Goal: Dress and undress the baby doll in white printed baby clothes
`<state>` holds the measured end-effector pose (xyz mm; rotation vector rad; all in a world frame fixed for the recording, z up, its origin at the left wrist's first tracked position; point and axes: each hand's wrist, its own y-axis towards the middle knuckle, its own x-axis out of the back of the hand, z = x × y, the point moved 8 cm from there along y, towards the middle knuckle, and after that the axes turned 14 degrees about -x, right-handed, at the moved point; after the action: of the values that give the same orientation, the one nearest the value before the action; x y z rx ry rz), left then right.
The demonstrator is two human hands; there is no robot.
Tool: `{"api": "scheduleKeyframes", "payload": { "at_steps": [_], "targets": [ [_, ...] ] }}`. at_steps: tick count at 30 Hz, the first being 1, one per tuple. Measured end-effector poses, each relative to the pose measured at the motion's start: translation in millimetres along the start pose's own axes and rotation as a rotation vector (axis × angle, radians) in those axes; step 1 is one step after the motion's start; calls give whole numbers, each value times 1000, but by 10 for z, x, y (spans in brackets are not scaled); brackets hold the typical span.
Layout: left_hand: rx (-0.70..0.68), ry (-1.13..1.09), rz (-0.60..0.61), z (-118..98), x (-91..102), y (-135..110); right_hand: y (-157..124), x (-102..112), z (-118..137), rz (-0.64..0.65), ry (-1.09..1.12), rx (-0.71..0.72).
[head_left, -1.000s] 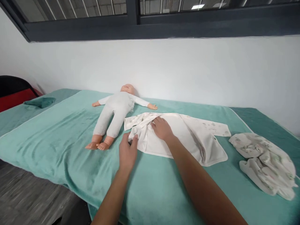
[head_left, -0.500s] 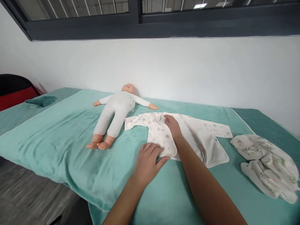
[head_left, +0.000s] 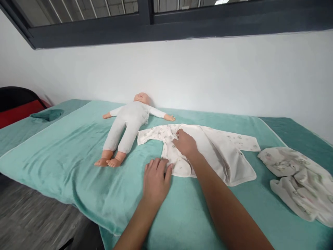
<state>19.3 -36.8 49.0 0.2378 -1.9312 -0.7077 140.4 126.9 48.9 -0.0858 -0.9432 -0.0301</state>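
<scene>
A white printed baby garment (head_left: 208, 149) lies spread on the green blanket (head_left: 65, 152), its left panel folded over. My right hand (head_left: 185, 144) rests on the garment's middle, fingers loosely curled and pressing the cloth. With its fingers stretched flat, my left hand (head_left: 155, 178) lies on the blanket and its fingertips touch the garment's lower left hem. A baby doll (head_left: 128, 126) in a white suit lies on its back just left of the garment, arms out.
A second crumpled white printed cloth (head_left: 299, 180) lies at the right of the blanket. A dark green folded piece (head_left: 47, 114) sits far left, beside a red and black seat (head_left: 15, 104). The white wall (head_left: 182, 76) runs behind the bed; the near edge drops to grey floor (head_left: 33, 218).
My left hand folded the garment's left panel over to the right and now lies flat at its hem. My right hand shifted across the garment's middle. The doll has not moved.
</scene>
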Motion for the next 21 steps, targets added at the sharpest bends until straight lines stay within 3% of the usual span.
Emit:
{"api": "scheduleKeyframes", "payload": {
  "at_steps": [4, 8, 11, 14, 18, 21],
  "targets": [
    [114, -47, -79, 339, 28, 144, 107, 109, -174, 8, 194, -95],
    [228, -7, 34, 657, -56, 379, 160, 172, -308, 20, 358, -159],
    [235, 11, 131, 760, -142, 524, 193, 147, -390, 44, 501, -209],
    [291, 43, 152, 874, -171, 587, 236, 115, -466, 45, 622, -249],
    [337, 54, 101, 961, -136, 593, 277, 102, -539, 32, 737, -277],
    [276, 20, 3, 868, -43, 543, 276, 87, -539, 59, 824, -279]
  ]
}}
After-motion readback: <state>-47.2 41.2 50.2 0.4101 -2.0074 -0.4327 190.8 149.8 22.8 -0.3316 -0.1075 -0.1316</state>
